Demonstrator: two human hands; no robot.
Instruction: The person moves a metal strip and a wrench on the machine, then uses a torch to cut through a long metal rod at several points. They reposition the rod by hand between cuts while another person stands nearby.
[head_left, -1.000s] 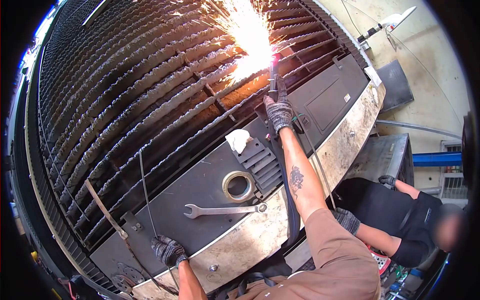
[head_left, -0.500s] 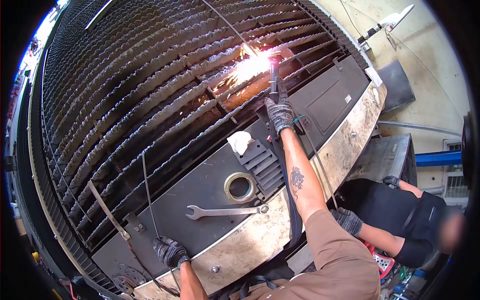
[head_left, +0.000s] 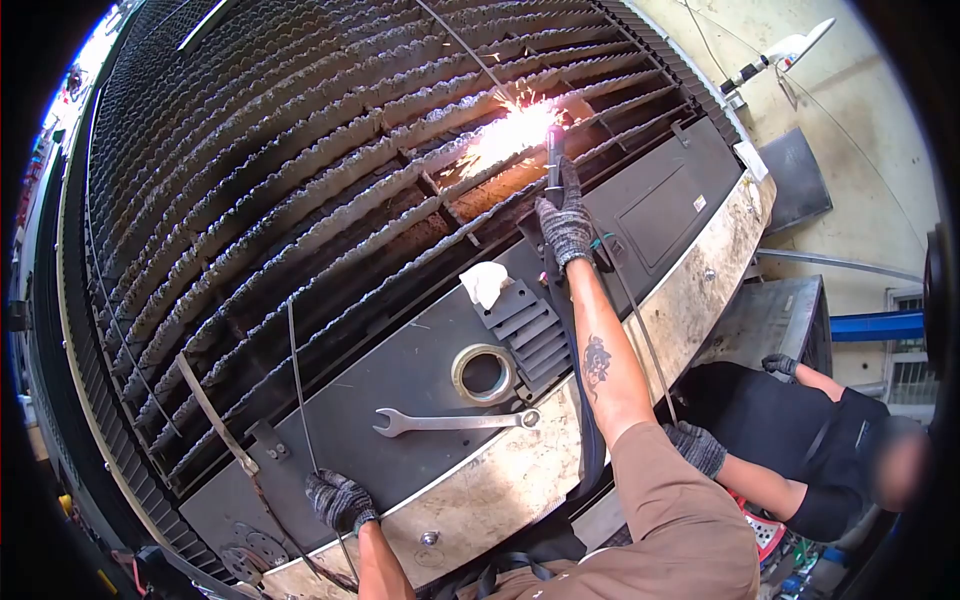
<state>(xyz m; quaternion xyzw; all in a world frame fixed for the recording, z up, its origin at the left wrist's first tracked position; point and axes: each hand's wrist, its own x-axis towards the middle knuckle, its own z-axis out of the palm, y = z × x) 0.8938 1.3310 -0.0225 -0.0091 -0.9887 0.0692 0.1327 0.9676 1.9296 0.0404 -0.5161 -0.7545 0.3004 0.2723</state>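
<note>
My right hand (head_left: 566,228), in a grey knitted glove, is closed around a torch (head_left: 554,165) that reaches over the slatted metal bed. A bright flash with sparks (head_left: 512,135) bursts at its tip and hides the exact point of contact. Beneath the slats there, a rusty orange-brown metal piece (head_left: 495,192) shows. At the lower left, my left hand (head_left: 341,502), gloved alike, is wrapped round a thin metal rod (head_left: 300,400) that slants up to the front slats. Beside it lies a flat rusty bar (head_left: 215,412).
A combination wrench (head_left: 450,422), a metal ring (head_left: 482,374), a slotted block (head_left: 530,338) and a white crumpled cloth (head_left: 485,284) lie on the dark ledge. Another long rod (head_left: 462,48) crosses the slats (head_left: 330,150). A co-worker (head_left: 745,420) at right grips a thin rod (head_left: 640,325).
The view has shifted slightly. The spark spray has a somewhat different shape and looks narrower. Both my hands keep their holds, with the left nearly still.
</note>
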